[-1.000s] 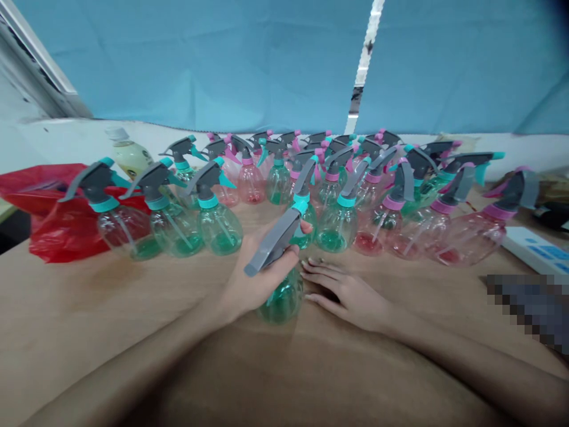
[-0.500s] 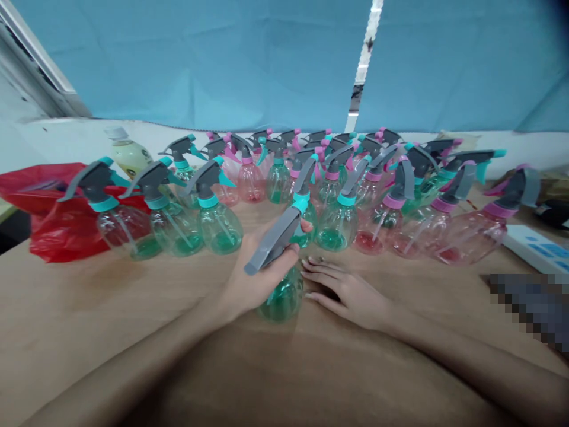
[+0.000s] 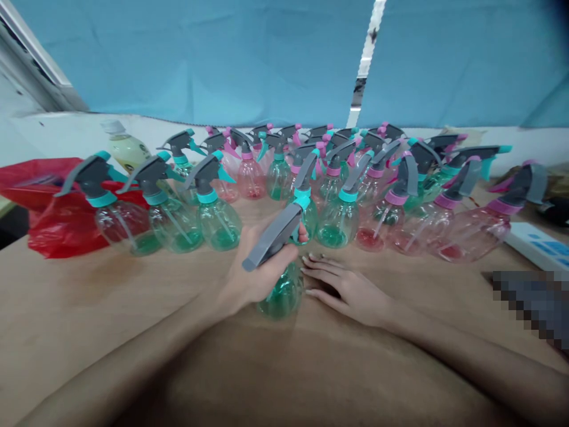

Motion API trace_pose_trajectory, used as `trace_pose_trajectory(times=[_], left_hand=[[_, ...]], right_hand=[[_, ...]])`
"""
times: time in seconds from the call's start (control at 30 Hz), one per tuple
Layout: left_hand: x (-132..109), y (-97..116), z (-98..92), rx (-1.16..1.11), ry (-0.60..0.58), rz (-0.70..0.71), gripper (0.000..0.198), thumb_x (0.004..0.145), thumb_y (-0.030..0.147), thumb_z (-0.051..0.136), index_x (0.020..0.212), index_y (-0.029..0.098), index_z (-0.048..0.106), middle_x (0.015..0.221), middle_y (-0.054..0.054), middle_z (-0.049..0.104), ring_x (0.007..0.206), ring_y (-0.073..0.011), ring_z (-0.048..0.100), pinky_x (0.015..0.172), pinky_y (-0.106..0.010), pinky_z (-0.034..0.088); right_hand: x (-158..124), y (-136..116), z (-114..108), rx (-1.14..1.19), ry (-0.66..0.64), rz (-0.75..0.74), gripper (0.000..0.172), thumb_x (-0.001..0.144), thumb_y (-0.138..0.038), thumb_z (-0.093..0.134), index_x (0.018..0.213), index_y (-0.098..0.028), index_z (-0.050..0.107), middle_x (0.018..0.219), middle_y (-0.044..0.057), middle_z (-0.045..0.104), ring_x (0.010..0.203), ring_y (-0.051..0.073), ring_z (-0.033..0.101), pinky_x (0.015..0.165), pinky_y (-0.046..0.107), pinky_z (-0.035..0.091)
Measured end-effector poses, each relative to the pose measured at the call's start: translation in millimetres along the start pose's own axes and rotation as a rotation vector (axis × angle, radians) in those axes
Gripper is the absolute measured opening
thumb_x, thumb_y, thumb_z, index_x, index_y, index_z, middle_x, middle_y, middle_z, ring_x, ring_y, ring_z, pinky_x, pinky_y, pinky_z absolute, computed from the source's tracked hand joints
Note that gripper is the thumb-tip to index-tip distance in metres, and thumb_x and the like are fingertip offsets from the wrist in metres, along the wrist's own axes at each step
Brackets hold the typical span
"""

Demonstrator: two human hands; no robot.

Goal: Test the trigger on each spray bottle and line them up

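A green spray bottle (image 3: 281,296) with a grey and turquoise trigger head stands in front of me. My left hand (image 3: 258,267) is wrapped round its neck and trigger, hiding much of the bottle's upper part. The nozzle points away from me and a little to the right. Just right of the bottle, my right hand (image 3: 349,290) rests on the table with its fingers stretched out, holding nothing. Behind both hands stand several more spray bottles; a green one (image 3: 335,228) and a pink one (image 3: 371,231) are among the nearest.
A red plastic bag (image 3: 57,228) lies at the left, with a pale yellow bottle (image 3: 127,145) behind it. At the right are a white device with blue markings (image 3: 540,243) and a pixelated dark object (image 3: 533,302). A blue sheet (image 3: 267,59) covers the back.
Almost nothing differs. My left hand keeps its hold on the spray bottle and my right hand stays flat on the table. The view has shifted very slightly.
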State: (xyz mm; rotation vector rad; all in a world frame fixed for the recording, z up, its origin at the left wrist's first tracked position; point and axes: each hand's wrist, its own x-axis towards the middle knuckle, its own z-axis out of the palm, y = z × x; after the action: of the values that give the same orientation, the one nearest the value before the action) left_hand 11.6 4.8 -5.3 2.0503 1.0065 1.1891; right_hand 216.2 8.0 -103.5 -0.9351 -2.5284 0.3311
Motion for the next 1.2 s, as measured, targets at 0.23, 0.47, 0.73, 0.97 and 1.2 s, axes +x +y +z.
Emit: trace_pose_trajectory(times=[0.23, 0.47, 0.73, 0.97, 1.2], left_hand=[[0, -3, -1.3, 0.014, -0.017, 0.016, 0.013, 0.077, 0.013, 0.048, 0.083, 0.021, 0.056, 0.08, 0.001, 0.06, 0.073, -0.0152, 0.057, 0.069, -0.029, 0.045], [-1, -4, -1.9, 0.024, -0.025, -0.028, 0.01, 0.077, 0.016, 0.049, 0.081, 0.023, 0.055, 0.079, 0.001, 0.06, 0.074, -0.0165, 0.058, 0.07, -0.03, 0.046], [-1, 6, 2.0, 0.026, 0.029, -0.113, 0.032, 0.076, 0.014, 0.05, 0.104, 0.028, 0.059, 0.094, 0.001, 0.066, 0.078, -0.0161, 0.062, 0.073, -0.03, 0.05], [-1, 6, 3.7, -0.001, 0.028, -0.148, 0.032, 0.077, 0.017, 0.051, 0.107, 0.026, 0.059, 0.088, 0.001, 0.066, 0.074, -0.0163, 0.061, 0.069, -0.029, 0.05], [1, 7, 4.3, 0.008, 0.043, -0.131, 0.029, 0.078, 0.02, 0.053, 0.105, 0.025, 0.06, 0.096, -0.001, 0.067, 0.078, -0.0168, 0.061, 0.07, -0.03, 0.05]], right_hand=[[0, 0, 0, 0.004, 0.012, -0.001, 0.044, 0.094, -0.041, 0.044, 0.132, -0.018, 0.05, 0.138, 0.007, 0.05, 0.132, 0.021, 0.039, 0.109, 0.043, 0.035], [0, 1, 0, 0.026, 0.001, -0.003, 0.044, 0.094, -0.04, 0.044, 0.133, -0.02, 0.048, 0.139, 0.007, 0.049, 0.132, 0.021, 0.038, 0.109, 0.045, 0.035], [0, 0, 0, 0.019, 0.001, 0.002, 0.045, 0.094, -0.042, 0.043, 0.132, -0.019, 0.049, 0.139, 0.007, 0.049, 0.132, 0.022, 0.039, 0.108, 0.045, 0.036], [0, 0, 0, 0.004, 0.0, -0.008, 0.045, 0.094, -0.041, 0.043, 0.131, -0.016, 0.05, 0.138, 0.008, 0.049, 0.132, 0.021, 0.038, 0.11, 0.043, 0.034], [0, 1, 0, 0.025, 0.013, -0.002, 0.044, 0.094, -0.042, 0.044, 0.132, -0.02, 0.049, 0.138, 0.007, 0.049, 0.132, 0.022, 0.039, 0.108, 0.045, 0.036]])
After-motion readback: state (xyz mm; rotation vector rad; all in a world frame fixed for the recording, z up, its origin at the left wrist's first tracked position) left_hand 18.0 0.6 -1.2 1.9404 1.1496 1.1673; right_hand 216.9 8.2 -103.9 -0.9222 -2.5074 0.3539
